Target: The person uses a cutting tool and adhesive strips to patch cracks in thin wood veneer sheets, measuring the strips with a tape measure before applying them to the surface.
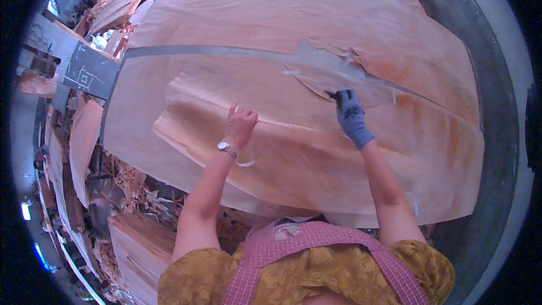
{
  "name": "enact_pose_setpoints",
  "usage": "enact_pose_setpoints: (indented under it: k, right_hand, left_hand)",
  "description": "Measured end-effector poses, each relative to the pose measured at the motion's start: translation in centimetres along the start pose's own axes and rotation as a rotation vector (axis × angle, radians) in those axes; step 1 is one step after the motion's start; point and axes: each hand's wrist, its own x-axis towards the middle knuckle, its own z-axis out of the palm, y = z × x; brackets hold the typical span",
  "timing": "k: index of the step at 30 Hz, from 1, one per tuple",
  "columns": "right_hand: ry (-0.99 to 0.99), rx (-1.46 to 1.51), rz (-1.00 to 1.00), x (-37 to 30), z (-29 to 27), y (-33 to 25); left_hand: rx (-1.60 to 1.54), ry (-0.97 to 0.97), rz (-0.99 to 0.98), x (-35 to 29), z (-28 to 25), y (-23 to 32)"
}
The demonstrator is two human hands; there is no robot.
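Broad, thin sheets of pinkish wood veneer [226,17] lie layered before me. My left hand [241,125], bare and with a watch [226,147] at the wrist, closes at the raised edge of a buckled veneer piece [282,152]; its index finger points away from me. Further right, my right hand [351,114] wears a blue-grey glove with dark patches. Its fingers are curled, and a small dark tip sticks out to the left, beside a slit-like curved edge in the veneer. Whether that tip is a tool or a gloved finger is unclear.
A grey strip [197,50] shows through a gap between sheets, beside a torn edge [358,62]. On the left are a grey panel with white marks [90,70], loose veneer offcuts [84,147] and shavings [132,183]. A stack of veneer [141,248] stands at lower left.
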Motion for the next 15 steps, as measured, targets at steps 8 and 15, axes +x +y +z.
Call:
enact_pose_setpoints:
  k: [8,15]
  right_hand:
    - [-0.259,0.094,-0.019,-6.9,-11.7,-3.7]
    - [-0.486,-0.084,0.080,-8.9,-10.7,-0.6]
  left_hand:
    - [-0.019,-0.089,-0.024,-1.7,-2.2,-1.6]
    - [0.018,-0.125,0.054,-2.0,-2.1,-3.3]
